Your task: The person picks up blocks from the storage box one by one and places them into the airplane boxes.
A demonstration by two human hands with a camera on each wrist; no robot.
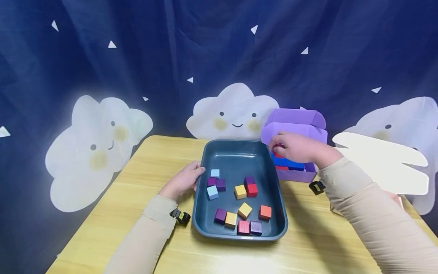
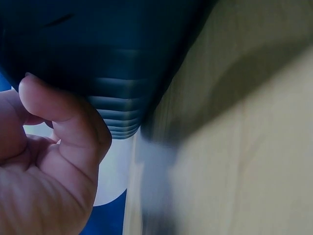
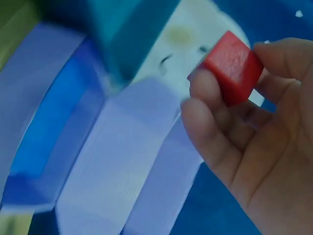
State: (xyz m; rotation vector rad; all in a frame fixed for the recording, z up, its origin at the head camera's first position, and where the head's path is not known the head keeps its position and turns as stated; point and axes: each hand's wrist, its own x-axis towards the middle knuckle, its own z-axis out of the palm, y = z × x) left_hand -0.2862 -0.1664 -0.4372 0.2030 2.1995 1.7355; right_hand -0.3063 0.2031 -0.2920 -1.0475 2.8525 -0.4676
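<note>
My left hand [image 1: 183, 179] grips the left rim of a dark teal tray [image 1: 232, 160], its thumb near the top of the edge. Inside the tray sit several small cubes: light blue [image 1: 212, 192], purple [image 1: 221, 215], yellow [image 1: 240, 191], red [image 1: 252, 190] and orange [image 1: 265, 212]. Between thumb and fingers, my right hand [image 1: 294, 146] pinches another red cube [image 3: 234, 66]. That hand is over the open purple box [image 1: 295, 175], just beyond the tray's right side. Blue and red pieces show in the box, partly hidden by the hand.
Wooden tabletop [image 1: 164, 152] surrounds the tray. Behind the table hangs a dark blue curtain [image 1: 219, 45] with cloud faces. The box's raised lid [image 1: 297, 118] stands near the curtain. At the right table edge, a pale pink object [image 1: 398, 199] is partly covered by the right sleeve.
</note>
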